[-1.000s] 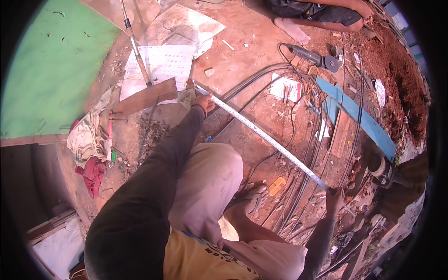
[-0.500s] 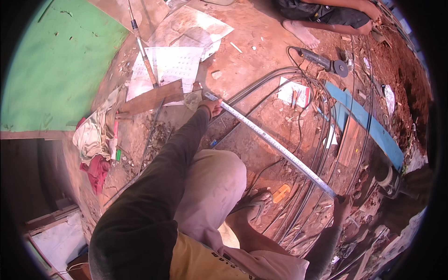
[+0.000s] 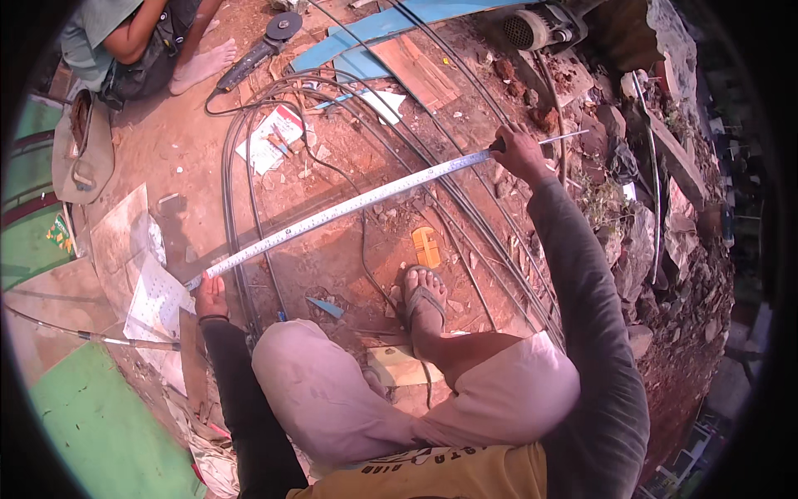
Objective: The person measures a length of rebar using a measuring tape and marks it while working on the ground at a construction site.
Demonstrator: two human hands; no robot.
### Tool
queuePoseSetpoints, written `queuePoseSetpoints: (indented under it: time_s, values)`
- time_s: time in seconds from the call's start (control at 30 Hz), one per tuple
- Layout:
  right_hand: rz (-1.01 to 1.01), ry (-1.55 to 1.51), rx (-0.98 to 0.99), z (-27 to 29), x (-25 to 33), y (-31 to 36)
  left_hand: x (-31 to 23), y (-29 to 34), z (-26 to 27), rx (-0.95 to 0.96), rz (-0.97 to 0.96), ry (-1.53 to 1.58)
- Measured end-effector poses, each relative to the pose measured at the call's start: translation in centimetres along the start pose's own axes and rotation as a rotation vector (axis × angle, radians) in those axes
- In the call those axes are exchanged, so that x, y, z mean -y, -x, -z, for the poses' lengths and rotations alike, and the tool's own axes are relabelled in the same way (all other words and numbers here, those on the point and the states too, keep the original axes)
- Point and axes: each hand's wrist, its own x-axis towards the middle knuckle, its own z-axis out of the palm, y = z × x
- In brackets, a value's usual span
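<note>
Left hand [image 3: 212,296] and right hand [image 3: 524,155] grasp opposite ends of the graduated strip [image 3: 359,203], apparently to keep it straight.

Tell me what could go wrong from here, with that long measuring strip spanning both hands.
The measuring strip runs from the left hand to the right hand across black cables; it might catch on them and shift.

The angle grinder lies with its disc exposed near another person's bare foot; an accidental start could injure it.

The wearer's toes, bare in an open sandal, might get scraped by nearby debris.
</note>
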Motion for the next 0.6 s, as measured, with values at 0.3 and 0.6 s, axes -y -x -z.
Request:
queuePoseSetpoints:
  time_s: [0.3, 0.6]
  values:
    - [0.081, 0.093, -0.010, -0.5, 0.7, 1.6, -3.5, 1.0, -3.8, 0.113, -0.080, 0.034]
    - [0.220, 0.263, 0.303, 0.2, 0.9, -0.6, -3.6, 0.3, -4.2, 0.150, -0.125, 0.022]
